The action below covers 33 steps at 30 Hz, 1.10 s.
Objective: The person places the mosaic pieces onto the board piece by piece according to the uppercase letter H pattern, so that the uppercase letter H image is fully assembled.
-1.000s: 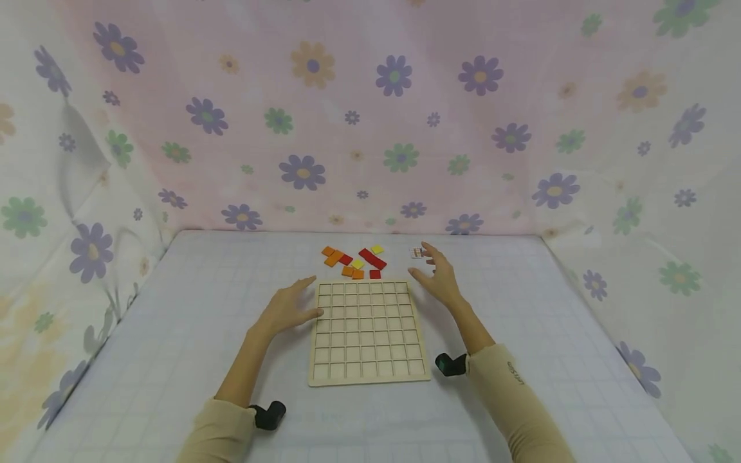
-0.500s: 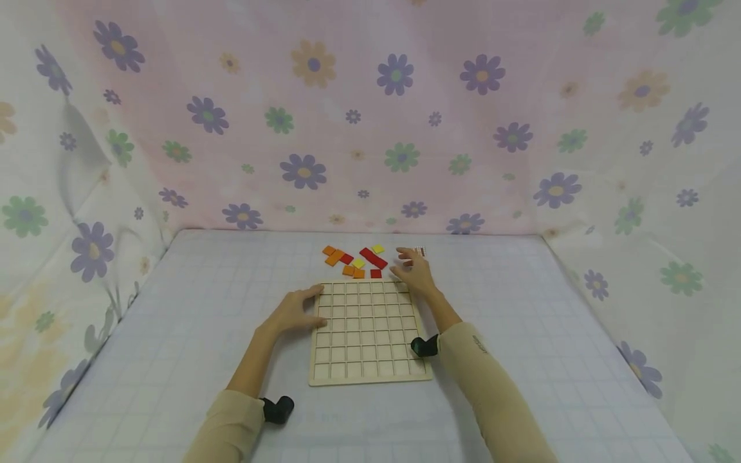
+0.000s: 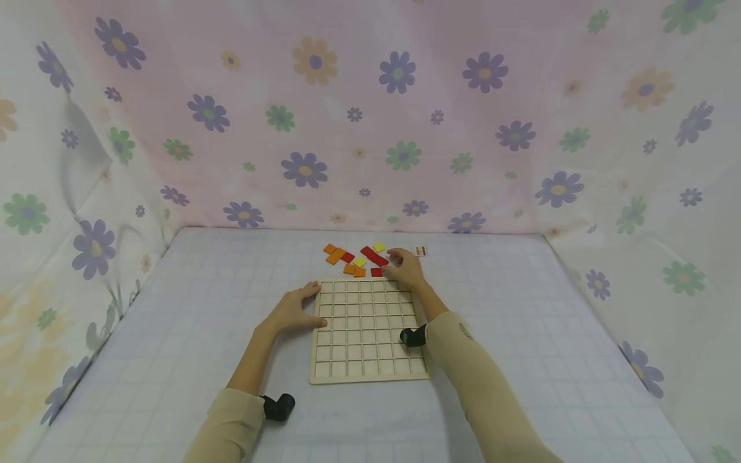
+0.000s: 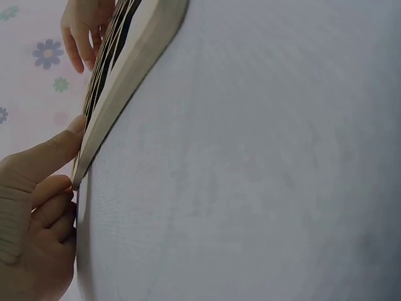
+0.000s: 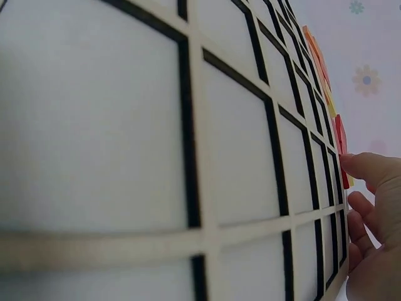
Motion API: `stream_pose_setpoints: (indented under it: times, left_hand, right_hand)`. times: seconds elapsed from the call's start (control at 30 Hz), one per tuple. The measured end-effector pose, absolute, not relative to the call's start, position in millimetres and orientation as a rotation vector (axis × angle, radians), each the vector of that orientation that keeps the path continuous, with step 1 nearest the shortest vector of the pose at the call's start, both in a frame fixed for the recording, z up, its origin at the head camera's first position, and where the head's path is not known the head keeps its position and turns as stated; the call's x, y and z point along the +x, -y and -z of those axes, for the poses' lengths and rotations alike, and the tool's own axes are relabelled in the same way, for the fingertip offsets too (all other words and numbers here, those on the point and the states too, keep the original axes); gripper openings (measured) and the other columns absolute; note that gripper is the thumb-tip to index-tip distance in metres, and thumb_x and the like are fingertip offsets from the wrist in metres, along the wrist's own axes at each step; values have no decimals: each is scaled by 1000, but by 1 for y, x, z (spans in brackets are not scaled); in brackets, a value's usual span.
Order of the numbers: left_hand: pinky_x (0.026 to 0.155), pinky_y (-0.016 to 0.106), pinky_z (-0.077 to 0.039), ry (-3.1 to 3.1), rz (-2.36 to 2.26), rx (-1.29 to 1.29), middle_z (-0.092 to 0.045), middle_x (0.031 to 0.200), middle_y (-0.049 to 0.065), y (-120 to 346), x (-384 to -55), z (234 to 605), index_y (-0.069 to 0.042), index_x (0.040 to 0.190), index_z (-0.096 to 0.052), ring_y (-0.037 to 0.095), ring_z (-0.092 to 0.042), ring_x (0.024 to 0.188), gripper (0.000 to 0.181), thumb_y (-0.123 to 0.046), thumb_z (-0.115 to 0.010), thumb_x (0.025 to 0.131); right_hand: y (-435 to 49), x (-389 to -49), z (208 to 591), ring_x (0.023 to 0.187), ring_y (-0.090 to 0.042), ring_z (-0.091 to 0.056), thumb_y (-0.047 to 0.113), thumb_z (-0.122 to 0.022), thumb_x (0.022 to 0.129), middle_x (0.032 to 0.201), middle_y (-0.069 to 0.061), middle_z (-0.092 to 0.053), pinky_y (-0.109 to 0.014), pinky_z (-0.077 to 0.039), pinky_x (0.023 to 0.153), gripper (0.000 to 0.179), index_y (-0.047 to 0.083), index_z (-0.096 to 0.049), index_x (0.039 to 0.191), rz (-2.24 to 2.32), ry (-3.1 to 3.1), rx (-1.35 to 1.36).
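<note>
A pale wooden grid board point(image 3: 370, 331) lies in the middle of the table. My left hand point(image 3: 289, 312) rests at its upper left edge, thumb and fingers spread apart. In the left wrist view the thumb point(image 4: 53, 150) lies against the board's rim, with the other fingers bent at the corner. Beyond the board's upper right corner, my right hand point(image 3: 406, 269) reaches over the loose tiles. Its thumb is right at a red square tile point(image 3: 377, 272), and its index finger is by a long red piece point(image 3: 373, 256). A gap shows between that thumb and index finger.
Orange tiles point(image 3: 335, 256), yellow tiles point(image 3: 379, 247) and another red tile point(image 3: 347, 257) lie scattered behind the board. A small printed card point(image 3: 419, 251) lies behind the right hand. A flowered cloth point(image 3: 370, 128) stands as a wall around the table.
My right hand has moved left from beside the card to the red tiles. My left hand has shifted slightly right and now touches the board's edge. The board and tiles stay in place.
</note>
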<state>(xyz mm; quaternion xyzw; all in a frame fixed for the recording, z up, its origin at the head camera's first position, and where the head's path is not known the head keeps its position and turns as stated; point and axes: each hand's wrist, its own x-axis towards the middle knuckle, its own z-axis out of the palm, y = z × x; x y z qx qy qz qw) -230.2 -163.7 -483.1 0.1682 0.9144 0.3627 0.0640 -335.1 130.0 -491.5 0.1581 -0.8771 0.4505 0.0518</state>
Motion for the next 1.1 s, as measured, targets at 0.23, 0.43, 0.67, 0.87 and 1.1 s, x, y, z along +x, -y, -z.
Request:
stream_pose_setpoints:
  times: [0.23, 0.43, 0.67, 0.87, 1.1]
  left_hand:
    - [111, 51, -25, -2756, -1117, 514, -36, 144, 24, 165, -230, 483, 7, 135, -44, 40, -32, 134, 86, -30, -82, 68]
    - [112, 50, -23, -2732, -1132, 479, -35, 144, 23, 168, -230, 483, 4, 137, -43, 38, -32, 135, 88, -30, -83, 67]
    - [113, 51, -21, -2693, -1156, 462, -34, 146, 22, 172, -229, 484, 3, 138, -43, 38, -29, 137, 86, -28, -83, 68]
    - [113, 54, -19, -2674, -1144, 474, -30, 147, 24, 173, -230, 485, 3, 140, -40, 43, -23, 137, 86, -29, -80, 72]
    - [112, 57, -17, -2662, -1143, 437, -28, 149, 23, 173, -231, 482, 0, 141, -39, 47, -21, 137, 85, -28, -80, 72]
  right_hand:
    - [-126, -336, 494, 100, -38, -58, 11, -71, 82, 109, -24, -62, -48, -49, 88, 41, -7, -59, 117, -1335, 2675, 442]
    - [-122, -337, 493, 96, -34, -58, 12, -69, 82, 104, -20, -64, -51, -45, 87, 40, -3, -60, 118, -1280, 2701, 430]
    - [-120, -337, 491, 98, -33, -58, 8, -66, 80, 106, -20, -65, -47, -48, 86, 42, -1, -59, 121, -1321, 2748, 375]
    - [-124, -337, 489, 96, -32, -57, 9, -67, 80, 105, -22, -63, -43, -50, 84, 43, -5, -57, 120, -1318, 2789, 395]
    - [-130, -336, 484, 94, -33, -60, 8, -68, 79, 102, -23, -64, -42, -52, 83, 40, -10, -58, 114, -1334, 2777, 430]
